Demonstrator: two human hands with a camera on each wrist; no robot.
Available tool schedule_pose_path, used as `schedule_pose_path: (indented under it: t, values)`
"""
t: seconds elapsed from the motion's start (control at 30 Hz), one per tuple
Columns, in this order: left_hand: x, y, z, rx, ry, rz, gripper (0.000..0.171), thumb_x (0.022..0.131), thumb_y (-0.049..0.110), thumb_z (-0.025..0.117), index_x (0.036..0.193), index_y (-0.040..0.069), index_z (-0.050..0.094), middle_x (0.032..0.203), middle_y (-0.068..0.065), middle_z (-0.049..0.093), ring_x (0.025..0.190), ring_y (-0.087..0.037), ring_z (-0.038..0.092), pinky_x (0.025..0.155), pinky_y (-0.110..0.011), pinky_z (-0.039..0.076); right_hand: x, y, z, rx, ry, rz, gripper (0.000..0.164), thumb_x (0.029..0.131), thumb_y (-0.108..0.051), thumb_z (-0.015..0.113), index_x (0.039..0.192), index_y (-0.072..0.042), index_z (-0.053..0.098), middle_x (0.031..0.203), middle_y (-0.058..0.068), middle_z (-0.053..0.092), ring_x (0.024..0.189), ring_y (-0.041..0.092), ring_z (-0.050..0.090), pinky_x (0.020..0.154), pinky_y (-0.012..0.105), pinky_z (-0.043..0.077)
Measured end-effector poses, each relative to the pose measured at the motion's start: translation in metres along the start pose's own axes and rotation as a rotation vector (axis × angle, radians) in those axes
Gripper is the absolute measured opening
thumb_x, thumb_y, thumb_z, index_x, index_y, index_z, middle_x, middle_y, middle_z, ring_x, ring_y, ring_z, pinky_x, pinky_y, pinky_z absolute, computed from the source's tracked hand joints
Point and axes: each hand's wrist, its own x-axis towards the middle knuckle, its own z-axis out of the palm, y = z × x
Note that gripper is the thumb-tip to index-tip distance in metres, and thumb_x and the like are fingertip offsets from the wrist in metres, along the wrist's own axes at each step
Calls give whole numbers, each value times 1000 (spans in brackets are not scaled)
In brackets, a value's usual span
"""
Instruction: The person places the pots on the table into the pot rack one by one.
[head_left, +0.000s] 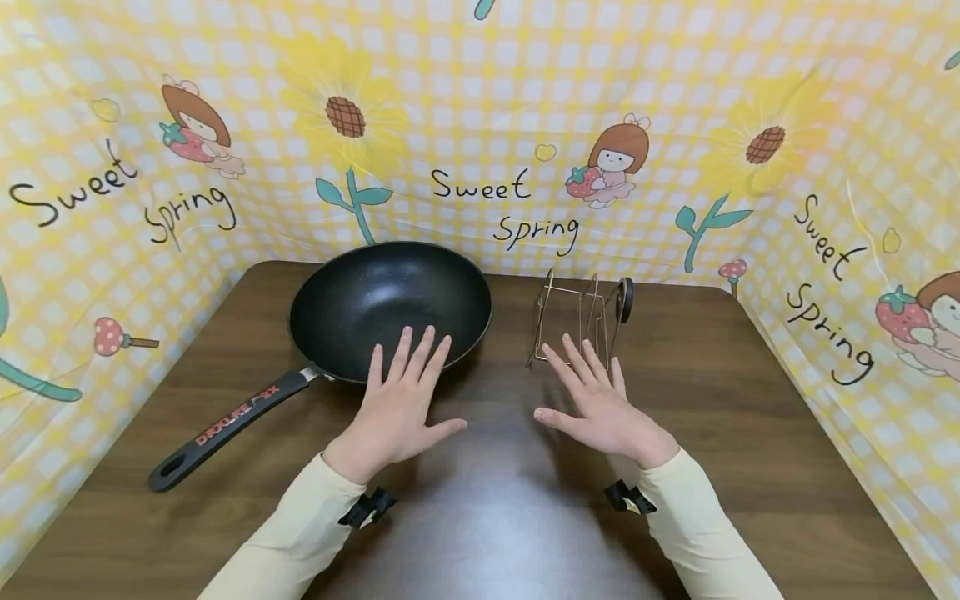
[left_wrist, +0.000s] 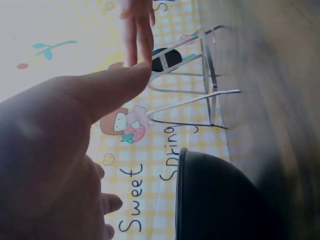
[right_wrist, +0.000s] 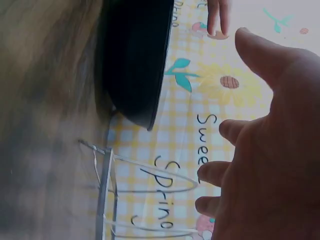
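A black wok [head_left: 390, 312] sits at the back left of the wooden table, its long black handle [head_left: 225, 429] pointing toward the front left. My left hand [head_left: 397, 417] is held palm down with spread fingers, the fingertips overlapping the wok's near rim in the head view. To the right stands a metal wire rack [head_left: 573, 321] with a round black piece [head_left: 624, 300] at its right end. My right hand [head_left: 603, 408], also spread and holding nothing, is in front of the rack, its fingertips overlapping the rack's lower front. In the left wrist view the wok [left_wrist: 215, 200] and rack [left_wrist: 207, 75] appear beyond the thumb.
Yellow checked cloth [head_left: 465, 108] with flower and cartoon prints rises behind the table and along both sides. The brown tabletop [head_left: 480, 500] reflects light in front of the hands. Each pale sleeve has a black strap piece [head_left: 367, 507] at the wrist.
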Motion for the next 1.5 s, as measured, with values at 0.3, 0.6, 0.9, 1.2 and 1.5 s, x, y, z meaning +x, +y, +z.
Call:
schedule_pose_path:
  t: [0.3,0.6,0.9,1.2,1.5]
  values:
    - [-27,-20,-6,16,60,-19,102,88,56,68,159,7,12,164,-19,10,150,-39,-1,114,-66,2,2,-4,7,302,-84,-88,79,101,-46,53,161,-22,7,166,6,0,150,30,-9,115,63,-5]
    - [-63,-50,-11,11,102,-111,100,89,50,68,159,5,12,163,-21,12,149,-41,2,113,-68,0,11,-15,26,674,-304,-90,71,104,-44,46,160,-29,5,165,-4,-2,150,22,-6,118,56,7]
    - [-99,-90,-10,9,148,-203,104,88,42,72,159,5,4,160,-28,15,147,-46,3,111,-69,-5,29,-37,58,1043,-420,-169,69,106,-35,36,159,-5,3,163,22,5,150,34,2,119,53,6]
    - [-125,-123,-8,69,197,-269,101,86,37,74,157,-1,12,154,-33,23,142,-51,14,109,-73,4,45,-62,89,1495,-539,-146,70,107,-32,34,156,2,-3,160,31,0,149,42,-2,118,58,2]
    - [-137,-130,-8,139,218,-315,66,89,27,70,135,-13,44,116,-36,54,98,-54,54,69,-65,45,62,-96,108,1644,-612,-37,62,107,-29,23,157,-1,-1,160,30,8,150,40,4,119,56,10]
